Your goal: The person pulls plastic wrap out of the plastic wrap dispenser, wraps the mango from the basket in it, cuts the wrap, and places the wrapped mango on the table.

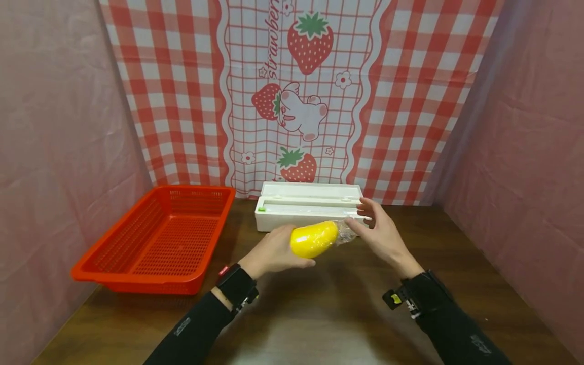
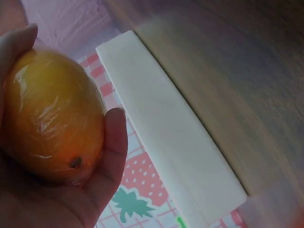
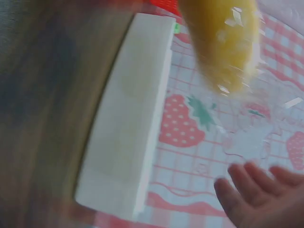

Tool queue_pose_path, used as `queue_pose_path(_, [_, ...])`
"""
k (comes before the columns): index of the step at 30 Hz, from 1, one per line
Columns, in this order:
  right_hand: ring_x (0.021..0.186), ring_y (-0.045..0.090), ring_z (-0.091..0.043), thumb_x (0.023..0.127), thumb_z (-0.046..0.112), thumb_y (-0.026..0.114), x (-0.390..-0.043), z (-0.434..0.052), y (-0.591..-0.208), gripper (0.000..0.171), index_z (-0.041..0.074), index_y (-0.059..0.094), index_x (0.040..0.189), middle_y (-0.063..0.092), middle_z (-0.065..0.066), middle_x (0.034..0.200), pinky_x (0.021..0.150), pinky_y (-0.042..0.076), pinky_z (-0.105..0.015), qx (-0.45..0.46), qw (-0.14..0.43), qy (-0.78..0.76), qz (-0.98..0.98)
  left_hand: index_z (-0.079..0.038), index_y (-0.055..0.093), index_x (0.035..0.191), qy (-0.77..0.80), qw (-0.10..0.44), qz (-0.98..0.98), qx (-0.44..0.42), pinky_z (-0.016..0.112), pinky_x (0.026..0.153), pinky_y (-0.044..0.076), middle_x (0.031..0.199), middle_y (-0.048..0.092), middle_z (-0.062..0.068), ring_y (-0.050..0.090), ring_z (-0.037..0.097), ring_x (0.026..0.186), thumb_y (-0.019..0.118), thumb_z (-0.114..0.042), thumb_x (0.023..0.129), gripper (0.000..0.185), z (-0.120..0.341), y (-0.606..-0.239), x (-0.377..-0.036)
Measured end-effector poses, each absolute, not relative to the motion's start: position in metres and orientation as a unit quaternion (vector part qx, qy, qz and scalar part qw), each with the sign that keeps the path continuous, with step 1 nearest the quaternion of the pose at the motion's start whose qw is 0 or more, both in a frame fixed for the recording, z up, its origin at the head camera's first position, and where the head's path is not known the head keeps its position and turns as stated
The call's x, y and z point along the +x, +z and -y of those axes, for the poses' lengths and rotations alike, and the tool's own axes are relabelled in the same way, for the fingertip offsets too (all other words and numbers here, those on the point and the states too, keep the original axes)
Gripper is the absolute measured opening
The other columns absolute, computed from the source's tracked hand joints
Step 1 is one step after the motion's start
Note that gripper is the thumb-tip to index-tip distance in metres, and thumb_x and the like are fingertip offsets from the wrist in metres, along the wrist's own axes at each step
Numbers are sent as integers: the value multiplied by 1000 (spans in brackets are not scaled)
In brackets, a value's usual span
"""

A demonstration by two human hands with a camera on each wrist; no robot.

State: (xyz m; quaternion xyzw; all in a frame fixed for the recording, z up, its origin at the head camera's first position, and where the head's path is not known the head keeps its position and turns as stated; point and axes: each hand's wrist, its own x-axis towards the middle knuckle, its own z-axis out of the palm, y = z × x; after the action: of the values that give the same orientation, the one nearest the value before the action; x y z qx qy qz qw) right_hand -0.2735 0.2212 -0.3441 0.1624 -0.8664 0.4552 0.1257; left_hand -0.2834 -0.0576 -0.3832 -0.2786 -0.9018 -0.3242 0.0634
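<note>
A yellow mango [image 1: 314, 240] in clear plastic wrap is gripped by my left hand [image 1: 272, 249], over the table. In the left wrist view the mango [image 2: 54, 111] shows orange shading and a dark stem scar, with fingers curled round it. Loose plastic wrap [image 1: 345, 233] trails from the mango's right end. My right hand [image 1: 385, 237] is at that end, its fingers spread and relaxed; in the head view the thumb tip overlaps the film. In the right wrist view the right hand [image 3: 261, 197] stands apart from the mango [image 3: 225, 42], with nothing gripped.
Behind the hands stands a long white cling film dispenser [image 1: 278, 222], lid [image 1: 310, 190] raised, with a green slider [image 1: 261, 209] at its left. A red plastic basket [image 1: 157, 281] sits to the left on the brown wooden table [image 1: 328, 319]. Checked strawberry cloth [image 1: 406, 101] hangs behind.
</note>
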Motion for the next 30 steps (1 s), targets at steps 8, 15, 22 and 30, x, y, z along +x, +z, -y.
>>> queue_pose_path(8, [134,48,-35,104,47,51,-274,-205,-360,75,-4,30,153,41,-24,149,109,42,-49,56,62,647,758,-16,57,118,-363,61,897,-244,32,73,51,97,59,-7,58,14,83,82,-59,74,66,57,-382,-284])
queue_pose_path(15, [143,35,-38,105,53,44,-273,-190,-370,84,-5,14,157,27,-27,156,115,33,-47,39,-63,775,627,-20,57,118,-399,75,887,-220,32,74,52,99,61,-9,59,13,84,80,-59,77,61,50,-386,-280])
queue_pose_path(22, [139,39,-35,104,54,45,-266,-172,-369,82,-2,15,157,27,-22,158,117,32,-42,62,-107,803,584,-21,55,115,-400,98,886,-213,32,70,50,95,57,-8,56,13,82,80,-57,78,57,37,-388,-271])
queue_pose_path(30, [127,43,-28,107,49,41,-265,-163,-364,64,4,28,151,39,-13,145,113,36,-36,67,-88,807,580,-18,50,125,-389,94,890,-217,29,73,52,103,56,-5,56,15,85,82,-54,78,67,32,-390,-263])
